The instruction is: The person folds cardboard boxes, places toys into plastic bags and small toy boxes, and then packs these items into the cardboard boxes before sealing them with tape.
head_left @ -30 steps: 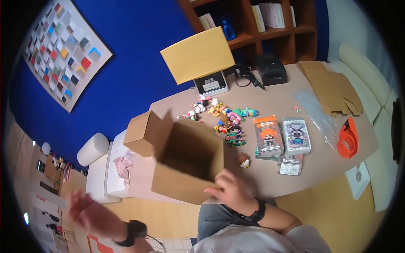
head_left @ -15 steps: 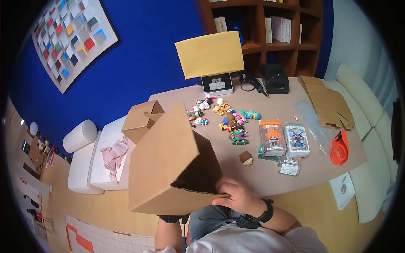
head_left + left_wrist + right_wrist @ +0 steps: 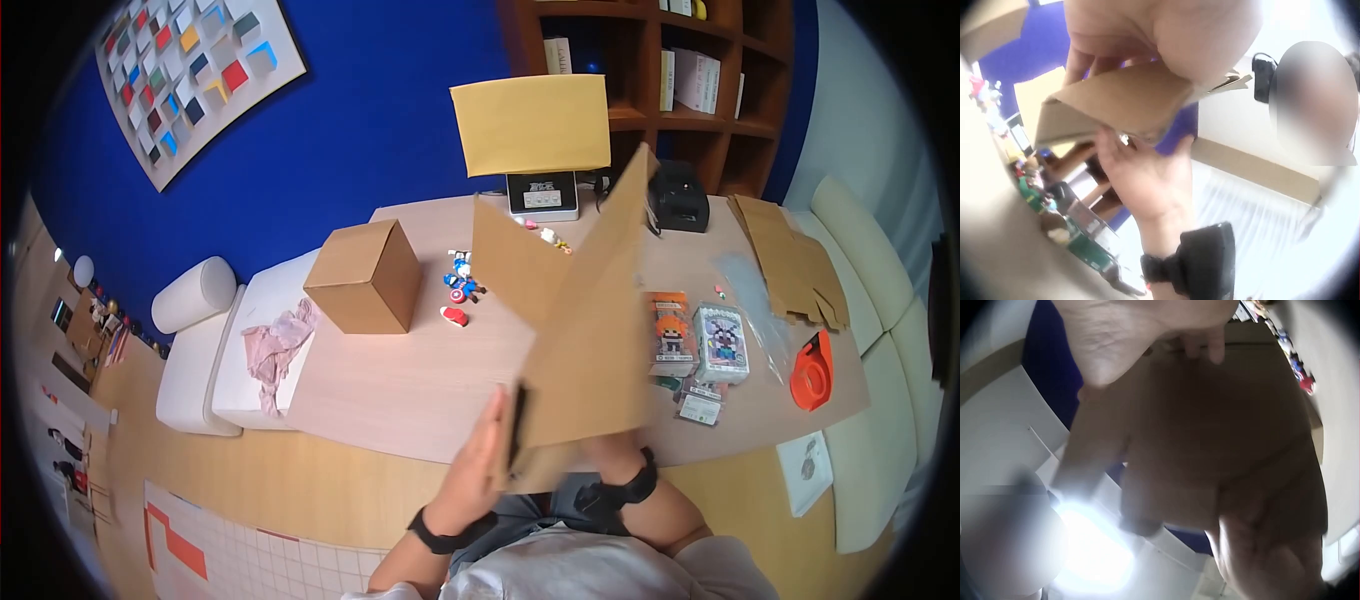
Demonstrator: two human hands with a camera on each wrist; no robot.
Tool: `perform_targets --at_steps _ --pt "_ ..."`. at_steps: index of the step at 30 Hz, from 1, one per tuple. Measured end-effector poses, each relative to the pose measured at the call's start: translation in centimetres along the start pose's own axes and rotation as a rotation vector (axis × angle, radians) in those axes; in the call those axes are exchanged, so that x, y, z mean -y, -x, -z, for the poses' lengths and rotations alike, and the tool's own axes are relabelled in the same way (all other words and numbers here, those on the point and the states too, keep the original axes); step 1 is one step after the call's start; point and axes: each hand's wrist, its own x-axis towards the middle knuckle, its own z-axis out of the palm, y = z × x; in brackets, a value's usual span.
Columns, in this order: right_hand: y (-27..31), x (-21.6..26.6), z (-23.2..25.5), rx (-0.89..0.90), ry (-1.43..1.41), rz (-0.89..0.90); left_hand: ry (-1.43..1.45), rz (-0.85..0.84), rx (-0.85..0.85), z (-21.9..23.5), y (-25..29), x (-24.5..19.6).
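Note:
Over the table's front edge, both hands hold an open cardboard box [image 3: 585,370], raised and tilted, with its flaps sticking up. My left hand [image 3: 470,475] grips its left side, fingers reaching up along the cardboard. On the right, my right hand [image 3: 615,455] is mostly hidden behind the box in the head view. The left wrist view shows the right hand [image 3: 1150,184] with its fingers at the cardboard edge and thumb spread away. Small toy figures [image 3: 462,285], one with a round shield, lie left of the box, which covers most of the others.
A second, closed cardboard box [image 3: 365,275] stands at the table's left. Two boxed toys [image 3: 720,343], an orange tape dispenser [image 3: 811,371], clear plastic wrap [image 3: 752,315] and flattened cardboard [image 3: 790,258] lie to the right. A yellow envelope [image 3: 532,125] rises at the back.
The box has swung from the left to the right in front of me and turned, now hiding many figures. My left hand, first free, then hidden under the box, now holds its left side.

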Motion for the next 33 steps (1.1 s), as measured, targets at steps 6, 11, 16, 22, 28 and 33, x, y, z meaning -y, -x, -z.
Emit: perform_targets --at_steps 6,11,16,22,28,33 --pt "2.9 0.5 -2.0 0.036 0.323 0.237 -0.534 -0.467 -0.121 -4.3 -3.1 0.0" --pt "1.5 3.2 0.2 -0.198 0.141 0.007 -0.285 -0.563 0.068 -3.1 -4.7 -1.5" --pt "-2.2 9.6 5.8 -0.290 0.124 -0.024 -0.055 -0.543 -0.131 -3.8 -3.3 3.5" --pt "-9.4 15.2 18.8 -0.699 0.097 0.449 -0.174 -0.188 -0.256 -4.2 -0.9 11.0" --pt "-12.7 16.0 34.6 -0.918 -0.056 0.492 -0.186 -0.176 -0.301 -4.7 -1.4 10.2" --pt "-12.5 10.0 51.9 -0.963 -0.062 0.261 -0.218 -0.170 -0.291 -4.9 -1.7 9.0"
